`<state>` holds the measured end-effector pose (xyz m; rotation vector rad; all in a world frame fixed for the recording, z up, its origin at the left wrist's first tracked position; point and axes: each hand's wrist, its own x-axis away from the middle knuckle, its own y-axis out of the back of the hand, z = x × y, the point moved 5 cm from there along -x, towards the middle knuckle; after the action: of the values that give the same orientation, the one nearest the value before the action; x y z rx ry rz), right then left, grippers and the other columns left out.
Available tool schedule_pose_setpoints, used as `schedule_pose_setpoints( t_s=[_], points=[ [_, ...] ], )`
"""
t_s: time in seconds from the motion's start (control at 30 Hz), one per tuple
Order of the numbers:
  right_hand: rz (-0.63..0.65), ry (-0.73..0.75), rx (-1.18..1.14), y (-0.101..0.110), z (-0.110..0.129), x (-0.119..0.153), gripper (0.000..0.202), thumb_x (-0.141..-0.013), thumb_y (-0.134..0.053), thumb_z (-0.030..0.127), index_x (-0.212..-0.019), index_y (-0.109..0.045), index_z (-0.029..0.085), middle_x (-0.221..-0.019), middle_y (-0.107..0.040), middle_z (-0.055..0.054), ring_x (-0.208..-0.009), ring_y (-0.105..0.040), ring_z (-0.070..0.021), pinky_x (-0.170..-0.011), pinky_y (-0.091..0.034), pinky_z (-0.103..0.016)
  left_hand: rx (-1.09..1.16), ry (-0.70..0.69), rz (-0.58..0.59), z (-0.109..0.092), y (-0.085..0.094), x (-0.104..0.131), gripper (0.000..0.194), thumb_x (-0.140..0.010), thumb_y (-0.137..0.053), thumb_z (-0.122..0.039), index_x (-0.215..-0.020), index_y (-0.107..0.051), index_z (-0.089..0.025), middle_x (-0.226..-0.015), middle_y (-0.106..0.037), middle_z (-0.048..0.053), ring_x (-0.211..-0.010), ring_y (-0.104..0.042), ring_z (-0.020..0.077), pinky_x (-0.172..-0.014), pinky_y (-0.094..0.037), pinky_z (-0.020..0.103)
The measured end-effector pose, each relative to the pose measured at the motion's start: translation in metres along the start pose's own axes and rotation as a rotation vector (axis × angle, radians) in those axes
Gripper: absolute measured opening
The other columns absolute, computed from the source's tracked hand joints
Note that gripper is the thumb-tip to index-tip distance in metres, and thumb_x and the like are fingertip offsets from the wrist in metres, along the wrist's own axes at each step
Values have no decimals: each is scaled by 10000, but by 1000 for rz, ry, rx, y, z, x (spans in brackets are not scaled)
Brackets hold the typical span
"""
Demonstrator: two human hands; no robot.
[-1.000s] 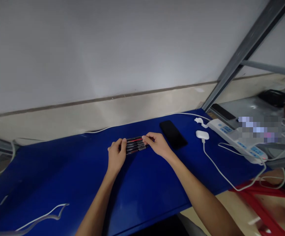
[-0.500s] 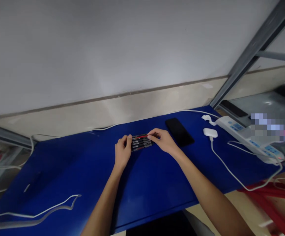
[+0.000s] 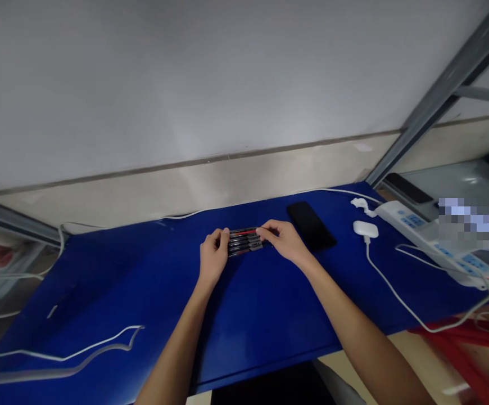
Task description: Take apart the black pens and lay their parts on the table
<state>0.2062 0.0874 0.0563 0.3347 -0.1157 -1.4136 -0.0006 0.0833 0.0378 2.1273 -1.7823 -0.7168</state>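
Observation:
Several dark pens (image 3: 244, 243) lie side by side in a row between my hands, over the blue tabletop (image 3: 143, 281). One at the far side of the row shows red. My left hand (image 3: 214, 256) grips the left ends of the pens, thumb towards me and fingers curled behind. At the right end, my right hand (image 3: 283, 242) pinches the far pens between thumb and fingertips. A black phone (image 3: 311, 226) lies flat just beyond my right hand. The pens' outer ends are hidden by my fingers.
A white earbud case (image 3: 365, 229) with a cable plugged in sits at the right, beside a white power strip (image 3: 438, 244). White cables (image 3: 63, 358) run over the left front. A wall (image 3: 211, 180) borders the back; a metal post (image 3: 430, 95) rises at right.
The whole view has shifted slightly, so things appear a little further right. Both hands keep their hold on the row of pens, with hardly any movement.

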Motion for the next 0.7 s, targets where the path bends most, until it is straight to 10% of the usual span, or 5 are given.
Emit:
schedule_pose_setpoints(
  t_s=[0.7],
  points=[
    [-17, 5, 6, 1, -1, -1, 239, -878, -608, 399, -804, -701, 193, -782, -710, -47, -727, -653, -184, -707, -496, -315, -27, -31, 23, -1, -1, 0, 428, -938, -423, -508, -661, -544, -205, -625, -559, -12, -651, -510, 150, -613, -369, 238]
  ],
)
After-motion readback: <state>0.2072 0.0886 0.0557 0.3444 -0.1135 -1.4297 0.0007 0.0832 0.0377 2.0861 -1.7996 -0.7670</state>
